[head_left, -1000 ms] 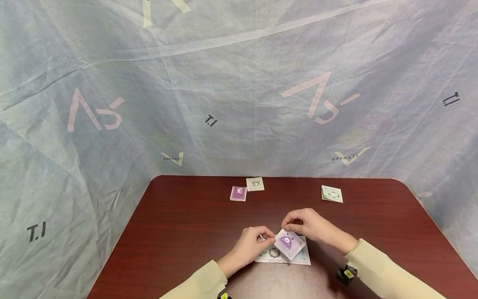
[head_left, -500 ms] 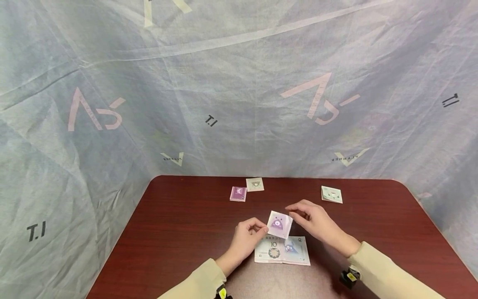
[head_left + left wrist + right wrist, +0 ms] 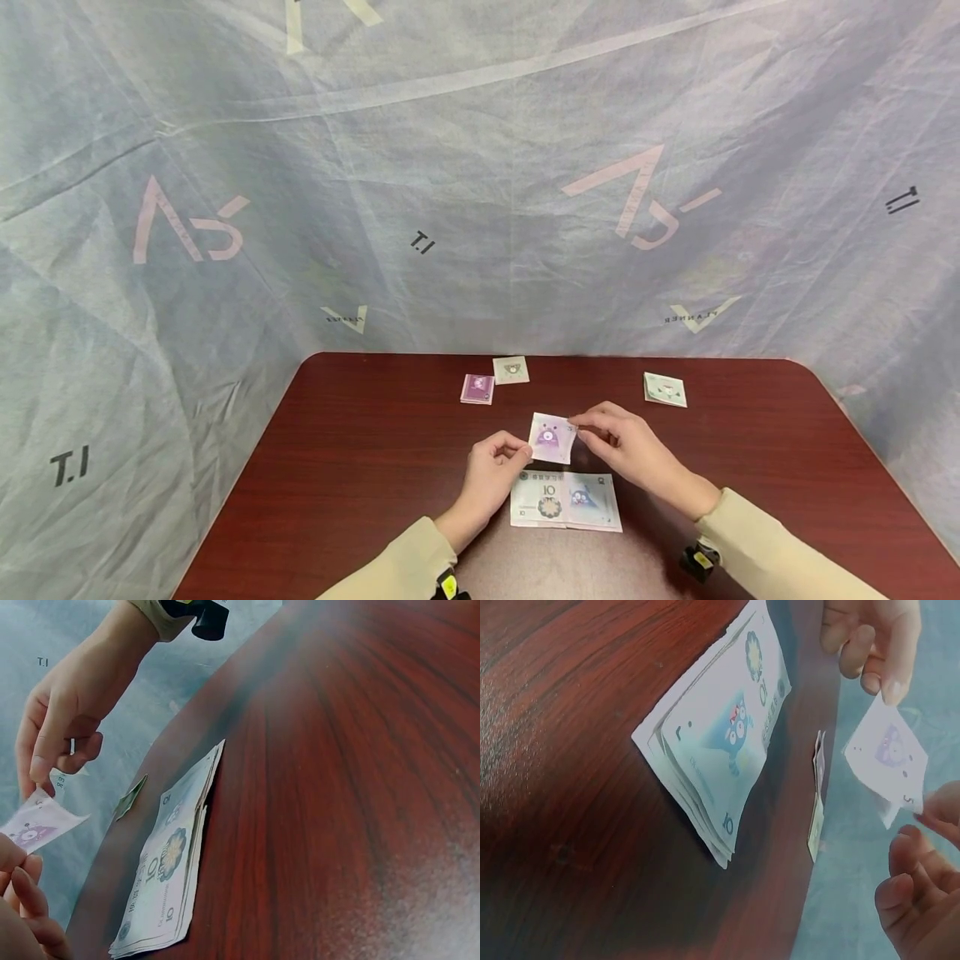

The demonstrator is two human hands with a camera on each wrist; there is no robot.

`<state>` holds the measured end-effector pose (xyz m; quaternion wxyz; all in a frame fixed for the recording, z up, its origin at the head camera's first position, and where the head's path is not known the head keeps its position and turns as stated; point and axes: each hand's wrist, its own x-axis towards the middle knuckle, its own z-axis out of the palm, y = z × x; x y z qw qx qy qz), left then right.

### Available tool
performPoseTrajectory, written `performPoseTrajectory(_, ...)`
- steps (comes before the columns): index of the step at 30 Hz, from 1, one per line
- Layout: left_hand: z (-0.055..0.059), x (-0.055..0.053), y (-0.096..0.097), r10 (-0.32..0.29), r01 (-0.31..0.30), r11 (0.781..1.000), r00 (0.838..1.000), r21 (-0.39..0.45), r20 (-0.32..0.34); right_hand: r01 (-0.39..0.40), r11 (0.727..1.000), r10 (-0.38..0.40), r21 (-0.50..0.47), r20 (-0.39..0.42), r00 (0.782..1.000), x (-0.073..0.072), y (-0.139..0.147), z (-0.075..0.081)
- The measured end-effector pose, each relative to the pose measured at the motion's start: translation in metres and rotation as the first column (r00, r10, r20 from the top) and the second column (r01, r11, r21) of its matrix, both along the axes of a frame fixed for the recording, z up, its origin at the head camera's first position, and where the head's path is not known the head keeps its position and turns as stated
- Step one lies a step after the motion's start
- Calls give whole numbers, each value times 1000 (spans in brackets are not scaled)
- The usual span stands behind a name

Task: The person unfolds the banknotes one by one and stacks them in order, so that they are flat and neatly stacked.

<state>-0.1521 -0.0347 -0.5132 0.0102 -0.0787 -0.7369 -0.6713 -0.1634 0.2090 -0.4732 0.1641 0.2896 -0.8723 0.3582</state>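
A folded purple play banknote (image 3: 551,438) is held up between my two hands, over the table. My left hand (image 3: 491,475) pinches its lower left corner between thumb and index finger. At the upper right corner, the fingertips of my right hand (image 3: 626,442) pinch the edge; the left wrist view shows this right hand (image 3: 71,727) above the note (image 3: 41,823). In the right wrist view the note (image 3: 889,746) shows a loose lower fold. Just below it lies a stack of pale green 10 banknotes (image 3: 566,500), flat with a crease across the middle.
Toward the back of the brown table (image 3: 360,467) lie a folded purple note (image 3: 477,388), a folded pale green note (image 3: 512,369) beside it, and another folded green note (image 3: 665,389) farther right. A grey printed cloth (image 3: 480,167) hangs behind the table.
The purple note has moved from over the stack to behind it, away from me, and turned squarer. Halfway through, the right fingers stood at its edge; now they pinch the corner.
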Motion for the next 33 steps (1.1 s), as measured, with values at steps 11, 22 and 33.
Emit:
performPoseTrajectory(11,2,4,3,77,-77,997,997,17,13,83,992,-74,-95,98,992,10,-17,-9)
performPoseTrajectory(22,0,3,7,58,-60,998,996,29,67,282,956,-265,-80,170,949,8,-31,-11)
performPoseTrajectory(33,-2,2,6,61,-64,998,993,27,98,294,951,-261,-100,253,932,10,-32,-11)
